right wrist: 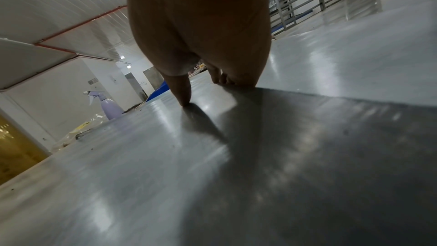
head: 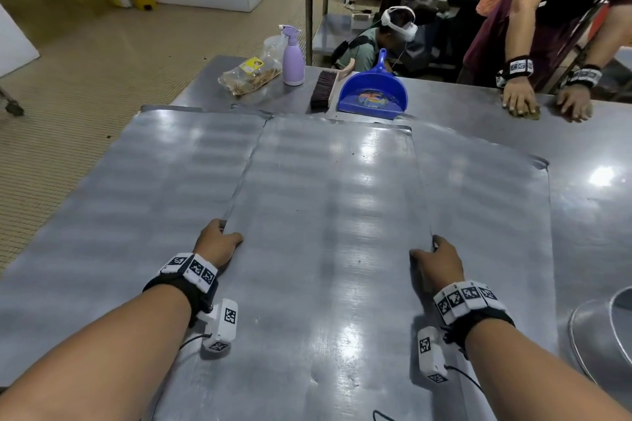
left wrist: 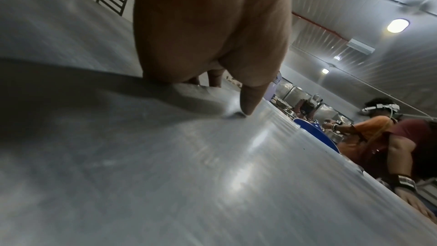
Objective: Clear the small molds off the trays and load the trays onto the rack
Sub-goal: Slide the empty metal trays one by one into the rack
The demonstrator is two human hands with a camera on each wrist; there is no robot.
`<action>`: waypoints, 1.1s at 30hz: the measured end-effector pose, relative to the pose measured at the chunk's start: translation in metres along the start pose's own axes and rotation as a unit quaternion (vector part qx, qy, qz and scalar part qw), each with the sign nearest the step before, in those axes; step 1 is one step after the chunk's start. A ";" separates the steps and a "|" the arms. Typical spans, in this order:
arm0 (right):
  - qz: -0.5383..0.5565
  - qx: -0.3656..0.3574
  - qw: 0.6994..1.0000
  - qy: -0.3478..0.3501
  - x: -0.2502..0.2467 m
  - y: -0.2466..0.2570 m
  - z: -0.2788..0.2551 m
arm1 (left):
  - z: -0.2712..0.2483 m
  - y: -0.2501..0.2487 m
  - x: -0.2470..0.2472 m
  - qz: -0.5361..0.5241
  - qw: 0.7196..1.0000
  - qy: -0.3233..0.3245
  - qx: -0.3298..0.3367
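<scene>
Flat brushed-metal top tray [head: 325, 215], thin sheet with glare streaks, lies on other trays [head: 136, 181] on a steel table [head: 581, 147]. Left hand [head: 217, 243] grasps its left edge and right hand [head: 439, 258] its right edge, thumbs on top, fingers curled over the rim. Far end holds a lilac spray bottle [head: 293, 58], blue plastic dustpan [head: 374, 89], bristle brush [head: 323, 89] and crinkly bag [head: 249, 75]; tiled floor beyond, barred rack [right wrist: 307, 3] behind.

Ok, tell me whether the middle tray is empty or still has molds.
Empty: the middle tray shows bare metal, no molds; both hands grip its side edges.
</scene>
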State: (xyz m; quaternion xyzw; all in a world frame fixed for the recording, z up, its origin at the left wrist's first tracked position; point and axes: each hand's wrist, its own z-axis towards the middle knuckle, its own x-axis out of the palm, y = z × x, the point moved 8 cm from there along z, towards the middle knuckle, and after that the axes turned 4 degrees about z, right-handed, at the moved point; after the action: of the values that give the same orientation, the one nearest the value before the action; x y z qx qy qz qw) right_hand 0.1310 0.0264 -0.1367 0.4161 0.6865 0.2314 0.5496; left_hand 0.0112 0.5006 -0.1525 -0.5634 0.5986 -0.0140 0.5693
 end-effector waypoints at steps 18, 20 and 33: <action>0.010 0.024 0.999 -0.027 -0.033 -0.040 -0.026 | 0.017 0.004 0.044 -0.050 0.996 0.053 0.046; 0.013 0.039 0.998 -0.044 -0.044 -0.053 -0.028 | -0.013 -0.028 0.041 -0.044 0.996 0.052 0.056; 0.038 0.063 0.987 -0.145 -0.136 -0.103 -0.020 | -0.033 -0.125 0.115 -0.035 0.987 0.098 0.123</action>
State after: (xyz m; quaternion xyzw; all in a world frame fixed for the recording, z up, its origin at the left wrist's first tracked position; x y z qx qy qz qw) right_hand 0.0865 -0.1390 -0.1344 0.5051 0.5960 0.1459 0.6070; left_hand 0.1029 0.3551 -0.1353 -0.5057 0.6250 -0.1627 0.5720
